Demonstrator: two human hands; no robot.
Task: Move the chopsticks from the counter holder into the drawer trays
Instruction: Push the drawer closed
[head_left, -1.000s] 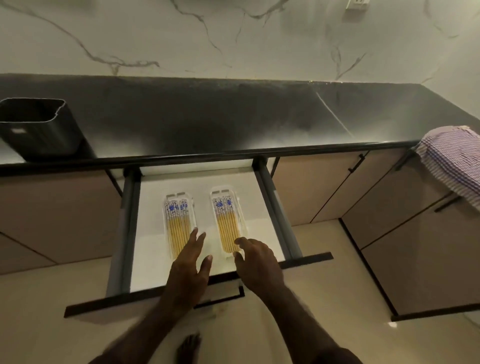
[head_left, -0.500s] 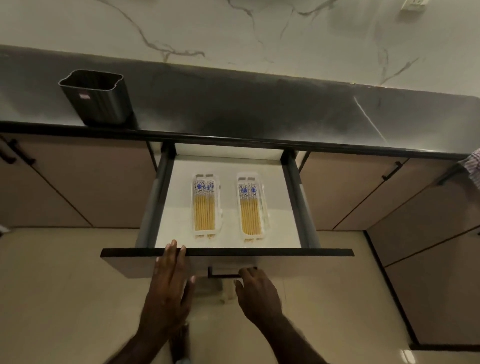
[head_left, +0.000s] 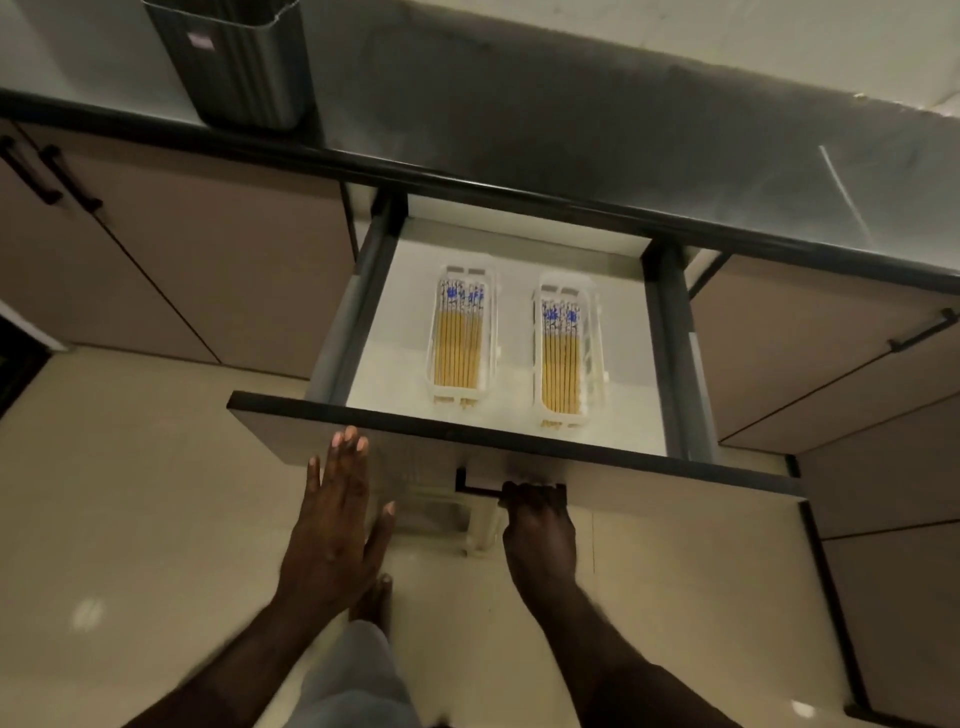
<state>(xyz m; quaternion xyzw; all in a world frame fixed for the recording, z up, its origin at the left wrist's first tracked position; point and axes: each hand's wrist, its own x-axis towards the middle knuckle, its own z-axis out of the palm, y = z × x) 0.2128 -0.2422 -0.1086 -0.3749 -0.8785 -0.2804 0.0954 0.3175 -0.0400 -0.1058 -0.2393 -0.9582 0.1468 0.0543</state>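
The drawer (head_left: 519, 439) stands pulled out below the dark counter. Inside it lie two clear trays, the left tray (head_left: 460, 340) and the right tray (head_left: 566, 353), each filled with several yellow chopsticks with blue-and-white tops. The grey ribbed holder (head_left: 234, 62) stands on the counter at the top left; its inside is hidden. My left hand (head_left: 337, 525) is flat, fingers spread, against the drawer front below its top edge. My right hand (head_left: 535, 519) has its fingers curled around the black drawer handle (head_left: 475, 486).
Brown cabinet doors with black handles (head_left: 47, 171) flank the drawer on both sides. The dark counter (head_left: 571, 130) runs along the top under a marble wall. Cream floor tiles lie below, with my bare foot (head_left: 371, 597) and trouser leg near the bottom middle.
Both hands left the trays inside the drawer and came down to the drawer front; the right closed on the handle. The view swung rightward and lower, bringing the holder closer.
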